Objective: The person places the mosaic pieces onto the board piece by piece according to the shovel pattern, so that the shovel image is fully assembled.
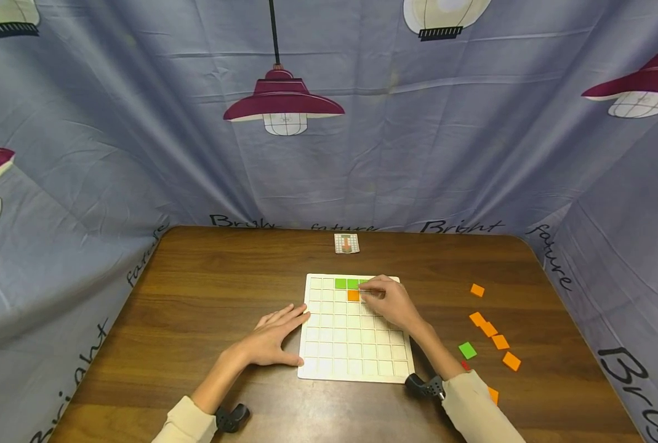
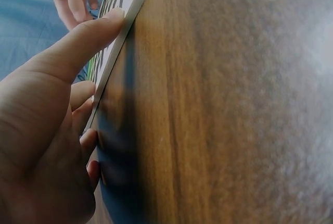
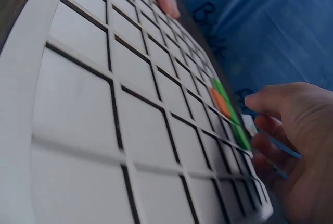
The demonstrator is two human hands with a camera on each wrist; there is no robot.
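Note:
A white grid board (image 1: pixel 356 344) lies on the wooden table (image 1: pixel 212 289). Its top row holds green tiles (image 1: pixel 346 283), with an orange tile (image 1: pixel 353 295) just below them. My right hand (image 1: pixel 386 300) hovers over the board's upper right. Its curled fingertips are at the third green tile, beside the orange one. The right wrist view shows the green tiles (image 3: pixel 229 110), the orange tile (image 3: pixel 219 103) and the curled fingers (image 3: pixel 291 130), but not whether they hold anything. My left hand (image 1: pixel 273 338) lies flat on the table against the board's left edge (image 2: pixel 122 21), the thumb (image 2: pixel 88 34) along it.
A small pattern card (image 1: pixel 346 243) lies at the table's far edge. Right of the board are scattered loose tiles: several orange tiles (image 1: pixel 489 329), a green tile (image 1: pixel 467 350) and a red tile (image 1: pixel 465 365). A blue printed curtain (image 1: pixel 329 154) surrounds the table.

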